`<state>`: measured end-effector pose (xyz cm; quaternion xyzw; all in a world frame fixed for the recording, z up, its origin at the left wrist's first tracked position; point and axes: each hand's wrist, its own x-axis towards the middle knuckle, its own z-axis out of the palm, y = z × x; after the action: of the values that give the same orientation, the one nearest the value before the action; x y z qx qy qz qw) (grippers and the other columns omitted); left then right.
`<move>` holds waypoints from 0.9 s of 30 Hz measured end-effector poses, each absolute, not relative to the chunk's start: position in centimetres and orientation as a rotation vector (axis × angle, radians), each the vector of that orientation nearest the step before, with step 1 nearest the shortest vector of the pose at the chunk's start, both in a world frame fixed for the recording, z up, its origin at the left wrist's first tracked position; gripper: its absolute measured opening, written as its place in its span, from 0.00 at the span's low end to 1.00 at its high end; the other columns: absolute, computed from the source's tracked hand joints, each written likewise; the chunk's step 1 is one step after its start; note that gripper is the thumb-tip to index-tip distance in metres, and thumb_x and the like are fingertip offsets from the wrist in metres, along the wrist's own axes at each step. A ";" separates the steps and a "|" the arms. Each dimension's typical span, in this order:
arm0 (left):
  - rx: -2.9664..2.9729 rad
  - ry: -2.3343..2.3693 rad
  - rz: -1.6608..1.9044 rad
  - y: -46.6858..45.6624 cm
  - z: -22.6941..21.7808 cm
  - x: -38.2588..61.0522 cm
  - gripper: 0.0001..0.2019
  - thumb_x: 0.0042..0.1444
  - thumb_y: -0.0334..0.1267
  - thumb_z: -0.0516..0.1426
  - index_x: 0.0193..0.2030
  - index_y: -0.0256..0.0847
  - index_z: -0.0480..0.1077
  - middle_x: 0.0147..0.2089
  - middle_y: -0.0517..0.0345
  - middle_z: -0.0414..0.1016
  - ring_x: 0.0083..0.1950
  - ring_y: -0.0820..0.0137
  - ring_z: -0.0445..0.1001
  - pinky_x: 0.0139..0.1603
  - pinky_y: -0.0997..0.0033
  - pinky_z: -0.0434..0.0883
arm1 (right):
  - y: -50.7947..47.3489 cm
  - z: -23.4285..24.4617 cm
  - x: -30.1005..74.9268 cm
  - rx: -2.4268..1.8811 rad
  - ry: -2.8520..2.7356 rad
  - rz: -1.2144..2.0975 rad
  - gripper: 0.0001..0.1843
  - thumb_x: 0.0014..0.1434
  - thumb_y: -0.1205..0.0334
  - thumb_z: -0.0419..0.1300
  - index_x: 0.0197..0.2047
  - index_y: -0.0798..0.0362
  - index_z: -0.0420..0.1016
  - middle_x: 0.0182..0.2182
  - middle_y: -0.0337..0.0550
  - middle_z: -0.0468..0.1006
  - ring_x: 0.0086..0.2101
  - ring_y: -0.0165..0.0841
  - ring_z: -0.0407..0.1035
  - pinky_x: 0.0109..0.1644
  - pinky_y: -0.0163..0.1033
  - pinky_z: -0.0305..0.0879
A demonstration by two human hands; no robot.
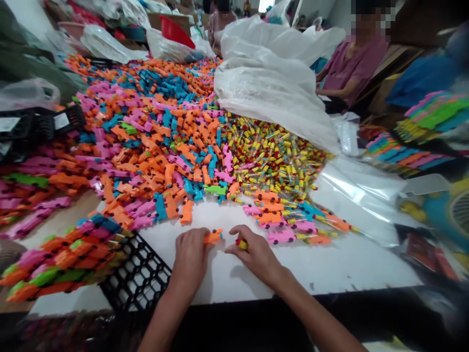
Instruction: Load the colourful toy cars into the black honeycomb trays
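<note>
My left hand (191,249) grips an orange toy car (213,237) by one end, its other end pointing toward my right hand. Between the thumb and fingers of my right hand (255,254) is a small yellow tube with a red end (241,243). A short gap separates the two pieces over the white tabletop (227,278). To the right of my hands lie several toy cars (281,237) with yellow tubes attached. Left of my left hand, a black honeycomb tray (141,276) holds upright assembled pieces (69,259) in orange, pink, green and blue.
A large heap of coloured toy cars (157,142) spreads over the table's left and back. Yellow tubes (274,156) are piled beneath a white plastic sack (271,73). Another person in a pink top (355,68) sits at the back right. A fan (459,210) stands at the right edge.
</note>
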<state>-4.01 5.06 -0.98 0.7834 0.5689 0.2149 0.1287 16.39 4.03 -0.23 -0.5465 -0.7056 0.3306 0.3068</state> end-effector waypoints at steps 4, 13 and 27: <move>2.011 1.525 0.817 3.9 -1.0 -3.1 0.12 0.61 0.41 0.51 0.49 0.41 0.67 0.45 0.50 0.76 0.47 0.62 0.73 0.47 0.60 0.71 | 4.1 0.4 15.6 -1.365 -1.792 1.110 0.10 0.65 0.55 0.54 0.44 0.51 0.67 0.30 0.36 0.70 0.30 0.29 0.64 0.34 0.34 0.59; 1.491 1.634 1.037 3.4 0.2 -1.8 0.19 0.53 0.51 0.58 0.47 0.41 0.70 0.48 0.49 0.74 0.48 0.61 0.73 0.51 0.56 0.70 | 3.7 0.2 15.7 -1.341 -1.669 0.919 0.07 0.63 0.59 0.56 0.43 0.51 0.70 0.34 0.39 0.73 0.33 0.29 0.66 0.37 0.33 0.63; 0.960 1.189 0.867 2.8 1.8 -1.2 0.17 0.54 0.48 0.59 0.47 0.42 0.69 0.36 0.60 0.73 0.34 0.71 0.73 0.33 0.72 0.70 | 2.6 0.0 15.7 -1.223 -1.483 1.500 0.18 0.63 0.53 0.56 0.54 0.49 0.63 0.32 0.36 0.69 0.24 0.25 0.62 0.27 0.31 0.62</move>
<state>-1.18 2.81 1.77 0.4207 0.5210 0.3798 0.6382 15.70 2.56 0.02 -0.4709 -0.5711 0.5776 0.3443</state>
